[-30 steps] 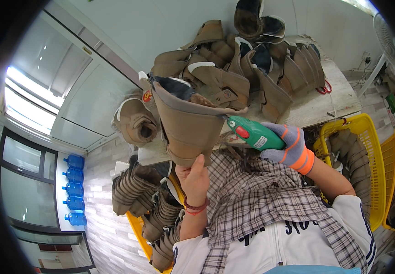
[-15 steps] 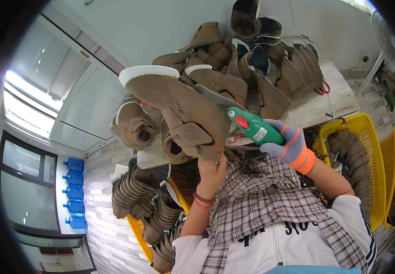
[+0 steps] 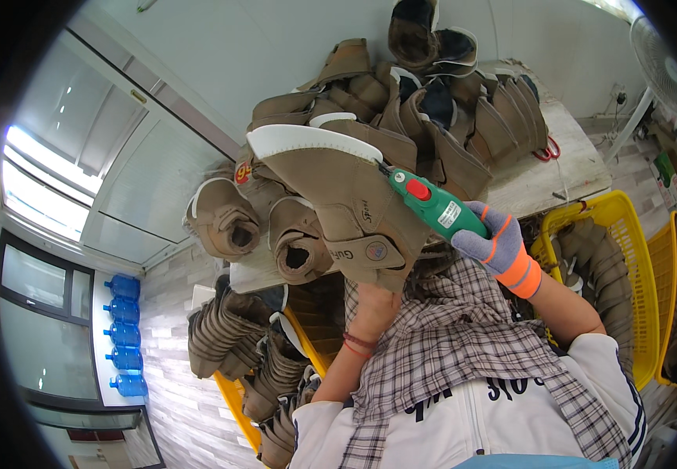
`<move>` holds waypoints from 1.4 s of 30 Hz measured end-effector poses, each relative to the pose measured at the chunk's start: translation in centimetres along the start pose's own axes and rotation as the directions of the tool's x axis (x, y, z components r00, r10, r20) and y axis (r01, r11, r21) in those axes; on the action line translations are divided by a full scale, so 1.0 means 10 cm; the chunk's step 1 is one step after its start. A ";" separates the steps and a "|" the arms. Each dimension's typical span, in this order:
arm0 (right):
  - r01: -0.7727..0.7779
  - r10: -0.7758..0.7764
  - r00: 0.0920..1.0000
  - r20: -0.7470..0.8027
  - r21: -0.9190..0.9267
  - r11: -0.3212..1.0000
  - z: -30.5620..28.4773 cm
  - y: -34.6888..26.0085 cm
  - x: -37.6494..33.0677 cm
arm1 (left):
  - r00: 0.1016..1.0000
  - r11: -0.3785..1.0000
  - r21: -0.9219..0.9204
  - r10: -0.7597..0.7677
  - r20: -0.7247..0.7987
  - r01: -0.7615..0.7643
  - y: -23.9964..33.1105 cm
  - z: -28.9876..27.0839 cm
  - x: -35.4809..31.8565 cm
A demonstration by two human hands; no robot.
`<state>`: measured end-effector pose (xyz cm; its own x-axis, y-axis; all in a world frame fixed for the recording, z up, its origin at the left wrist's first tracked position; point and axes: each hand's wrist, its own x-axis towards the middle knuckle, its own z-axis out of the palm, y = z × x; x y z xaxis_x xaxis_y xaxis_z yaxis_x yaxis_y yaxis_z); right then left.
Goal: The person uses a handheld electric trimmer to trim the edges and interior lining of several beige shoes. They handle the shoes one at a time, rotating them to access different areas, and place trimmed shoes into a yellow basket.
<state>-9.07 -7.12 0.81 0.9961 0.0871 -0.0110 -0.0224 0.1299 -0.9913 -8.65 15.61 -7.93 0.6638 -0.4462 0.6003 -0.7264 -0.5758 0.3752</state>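
A brown shoe upper (image 3: 330, 187) with a white lower edge and a strap is held up over the near side of the table. My bare left hand (image 3: 377, 305) is closed on its collar end, with the fingers hidden by the upper. My right hand (image 3: 495, 246), in a grey and orange glove, is wrapped round a green handheld electric cutter (image 3: 436, 205) with a red button. The dark tip of the cutter is at the end of the white edge; whether it touches cannot be made out. Two similar uppers (image 3: 229, 215) (image 3: 301, 242) rest left of the held one.
More brown uppers (image 3: 502, 117) are heaped on the white table (image 3: 577, 168), with red-handled scissors (image 3: 548, 148) beside them. Yellow baskets (image 3: 642, 289) of uppers stand right, and stacked uppers (image 3: 225, 324) fill the near left. A fan (image 3: 663, 62) is at far right; blue water bottles (image 3: 125, 313) line the left.
The held upper has turned and shifted right, bringing more of its white edge into view. The cutter's tip now lies by that edge, slightly higher. My left hand has moved right and down.
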 end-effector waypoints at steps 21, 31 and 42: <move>-0.052 -0.019 0.960 -0.280 -0.243 0.969 -0.48 0.50 -0.08 | 0.868 0.951 0.027 -0.270 -0.417 0.309 -1.02 -0.01 0.49; -0.089 0.007 0.945 -0.328 -0.238 0.967 -0.52 0.57 -0.08 | 0.687 0.708 -0.557 -0.660 -0.305 0.434 -1.11 1.72 1.09; 0.211 -0.460 0.888 -0.008 -0.882 0.422 -0.56 0.44 -0.04 | 0.727 -0.369 -0.928 -0.650 0.221 -0.047 -0.96 -0.92 0.93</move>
<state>-9.06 -12.12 -4.30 0.8956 0.0102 0.4448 0.2754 -0.7979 -0.5362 2.85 23.34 0.52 0.9941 -0.1021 0.0366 0.0713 0.8693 0.4891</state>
